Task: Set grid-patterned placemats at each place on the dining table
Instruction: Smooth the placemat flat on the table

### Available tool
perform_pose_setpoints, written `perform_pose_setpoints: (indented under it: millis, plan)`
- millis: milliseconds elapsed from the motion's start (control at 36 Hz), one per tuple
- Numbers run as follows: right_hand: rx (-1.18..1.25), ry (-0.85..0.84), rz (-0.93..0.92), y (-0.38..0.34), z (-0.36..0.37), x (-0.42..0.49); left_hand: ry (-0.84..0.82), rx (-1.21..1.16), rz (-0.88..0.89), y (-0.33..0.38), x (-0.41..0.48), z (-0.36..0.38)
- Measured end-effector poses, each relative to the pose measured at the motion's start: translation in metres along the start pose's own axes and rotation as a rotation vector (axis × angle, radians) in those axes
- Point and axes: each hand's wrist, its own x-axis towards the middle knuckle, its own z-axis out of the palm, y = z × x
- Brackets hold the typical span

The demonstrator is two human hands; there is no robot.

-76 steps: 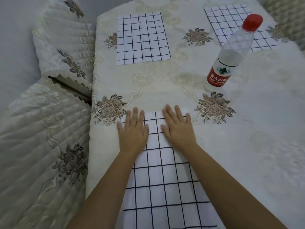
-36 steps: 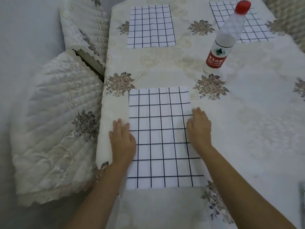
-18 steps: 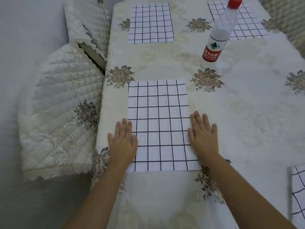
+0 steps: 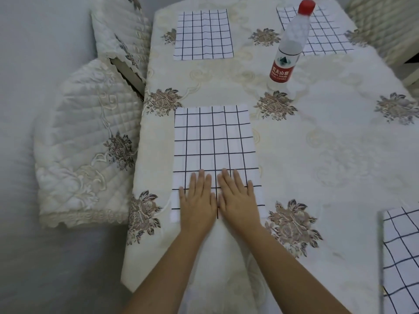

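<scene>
A white placemat with a black grid (image 4: 213, 141) lies flat near the left edge of the dining table (image 4: 328, 155), which wears a cream cloth with brown flowers. My left hand (image 4: 198, 200) and my right hand (image 4: 238, 199) press flat on its near end, side by side, fingers straight. A second grid placemat (image 4: 203, 35) lies further along the left side. A third placemat (image 4: 322, 35) lies at the far right, partly behind a bottle. A fourth placemat (image 4: 401, 257) shows at the right edge of view.
A clear plastic water bottle (image 4: 289, 44) with a red cap and red label stands upright past the middle of the table. Two chairs in quilted cream covers, one near (image 4: 86, 141) and one further (image 4: 120, 30), stand along the left side. Another covered chair (image 4: 385, 26) stands at the far right.
Both hands slid from the outer edges of the near placemat to its middle, at the near end. The view rose slightly, and more of the right-hand placemat shows.
</scene>
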Motion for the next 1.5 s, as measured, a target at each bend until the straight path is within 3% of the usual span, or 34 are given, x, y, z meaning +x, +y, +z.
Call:
perform_pose_setpoints:
  millis: [389,472,583,667,750,806,944,1139,1500]
  plan:
    - [0.038,-0.049,0.296,0.064,-0.022,-0.04,0.149,-0.088,-0.092,-0.072,-0.042,0.002]
    - [0.202,-0.034,0.411,0.051,-0.031,-0.045,0.188,-0.162,-0.095,-0.079,-0.052,0.004]
    - [0.515,0.113,0.569,0.025,-0.036,-0.064,0.219,-0.292,-0.132,-0.081,-0.083,0.008]
    - [0.693,0.165,0.675,0.008,-0.042,-0.088,0.165,-0.405,-0.21,-0.071,-0.102,-0.001]
    - [0.833,0.163,0.718,-0.008,-0.053,-0.104,0.176,-0.629,-0.34,-0.049,-0.113,-0.018]
    - [0.933,0.192,0.743,-0.016,-0.06,-0.115,0.191,-0.751,-0.333,-0.033,-0.121,-0.03]
    - [1.108,0.244,0.768,-0.03,-0.074,-0.147,0.045,-1.015,-0.23,0.006,-0.142,-0.044]
    - [1.234,0.387,0.815,-0.021,-0.093,-0.184,-0.087,-1.181,-0.118,0.053,-0.166,-0.051]
    - [1.27,0.656,0.901,0.058,-0.129,-0.242,-0.386,-1.183,0.114,0.167,-0.183,-0.04]
